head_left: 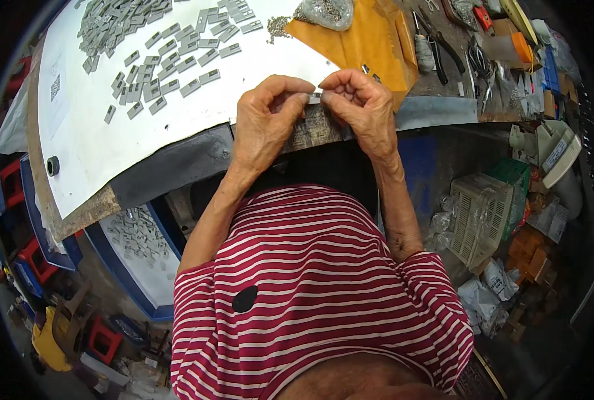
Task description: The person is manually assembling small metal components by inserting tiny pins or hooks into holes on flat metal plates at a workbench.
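Note:
My left hand and my right hand meet at the near edge of the workbench, fingertips pinched together on one small grey metal piece. Both thumbs and forefingers close on it from either side. Many more grey rectangular pieces lie spread in rows and heaps on the white sheet to the left. A few small dark parts rest on an orange envelope just beyond my right hand.
A clear bag of tiny parts lies on the envelope. Pliers and hand tools clutter the right of the bench. Below are a white tray of grey pieces, a white plastic basket, bags and red stools.

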Motion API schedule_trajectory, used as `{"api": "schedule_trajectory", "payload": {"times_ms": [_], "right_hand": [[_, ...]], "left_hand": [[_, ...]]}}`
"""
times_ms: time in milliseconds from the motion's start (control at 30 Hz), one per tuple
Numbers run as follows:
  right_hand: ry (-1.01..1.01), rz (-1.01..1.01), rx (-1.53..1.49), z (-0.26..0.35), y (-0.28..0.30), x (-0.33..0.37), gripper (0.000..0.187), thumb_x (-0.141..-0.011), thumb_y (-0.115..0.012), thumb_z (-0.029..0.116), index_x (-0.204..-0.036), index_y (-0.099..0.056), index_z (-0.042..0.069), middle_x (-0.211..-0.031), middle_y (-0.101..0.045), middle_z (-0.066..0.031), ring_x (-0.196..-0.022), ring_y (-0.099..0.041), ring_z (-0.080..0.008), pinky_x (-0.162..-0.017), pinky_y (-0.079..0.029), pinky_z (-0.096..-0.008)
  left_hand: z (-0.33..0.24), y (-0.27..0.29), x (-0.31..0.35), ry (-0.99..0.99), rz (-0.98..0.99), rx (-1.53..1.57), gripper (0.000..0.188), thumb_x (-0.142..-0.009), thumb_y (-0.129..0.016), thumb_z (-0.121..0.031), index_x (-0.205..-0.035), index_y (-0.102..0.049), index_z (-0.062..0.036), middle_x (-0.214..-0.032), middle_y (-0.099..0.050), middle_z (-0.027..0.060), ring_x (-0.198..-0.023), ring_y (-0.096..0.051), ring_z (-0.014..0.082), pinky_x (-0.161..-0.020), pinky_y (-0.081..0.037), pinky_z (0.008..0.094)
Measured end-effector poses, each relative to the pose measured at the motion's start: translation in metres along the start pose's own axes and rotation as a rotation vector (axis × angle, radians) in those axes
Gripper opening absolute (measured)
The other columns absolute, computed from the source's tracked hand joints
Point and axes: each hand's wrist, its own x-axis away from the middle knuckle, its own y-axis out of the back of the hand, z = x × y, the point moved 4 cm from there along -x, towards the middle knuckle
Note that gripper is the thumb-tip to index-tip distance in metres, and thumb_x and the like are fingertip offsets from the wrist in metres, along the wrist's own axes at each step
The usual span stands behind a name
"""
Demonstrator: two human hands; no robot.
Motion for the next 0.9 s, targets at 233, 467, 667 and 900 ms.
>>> {"api": "schedule_trajectory", "payload": {"times_ms": [233, 467, 667, 900], "right_hand": [[0.002, 0.046, 0.064, 0.0006, -0.0001, -0.0012, 0.012, -0.075, -0.062, 0.001, -0.087, -0.059, -0.002, -0.072, -0.056, 0.0015, -0.063, -0.05, -0.0015, -0.055, -0.042, -0.0134], [-0.061, 0.099, 0.019, -0.0016, 0.0013, -0.0037, 0.012, -0.075, -0.062, 0.0, -0.087, -0.059, -0.003, -0.073, -0.057, 0.0003, -0.063, -0.051, -0.0018, -0.055, -0.042, -0.0137], [-0.058, 0.13, 0.007, -0.0062, 0.0022, -0.0059, 0.013, -0.075, -0.063, 0.003, -0.087, -0.059, -0.002, -0.072, -0.057, 0.0013, -0.061, -0.05, -0.0017, -0.053, -0.041, -0.0146], [-0.116, 0.101, -0.078, -0.0057, -0.0005, -0.0022, 0.011, -0.076, -0.061, 0.002, -0.086, -0.06, -0.002, -0.072, -0.057, 0.0017, -0.059, -0.049, -0.0014, -0.052, -0.039, -0.0148]], "left_hand": [[0.0032, -0.0005, -0.0019, -0.078, 0.018, -0.081, 0.012, -0.08, -0.056, -0.003, -0.088, -0.063, 0.0013, -0.073, -0.061, 0.0038, -0.061, -0.051, 0.0067, -0.056, -0.044, 0.0208], [0.0021, -0.0013, -0.0031, -0.07, 0.037, -0.065, 0.012, -0.08, -0.056, -0.003, -0.088, -0.063, 0.0007, -0.069, -0.059, 0.0023, -0.059, -0.05, 0.0056, -0.053, -0.042, 0.0191], [0.0, -0.0017, -0.0038, 0.022, 0.093, 0.001, 0.014, -0.081, -0.058, -0.005, -0.093, -0.062, -0.001, -0.077, -0.06, 0.001, -0.063, -0.052, 0.0058, -0.058, -0.043, 0.0178], [-0.0017, -0.0024, -0.0044, 0.006, 0.067, 0.07, 0.013, -0.081, -0.054, -0.002, -0.09, -0.062, -0.0002, -0.065, -0.057, 0.0004, -0.057, -0.052, 0.0044, -0.051, -0.042, 0.0174]]}}
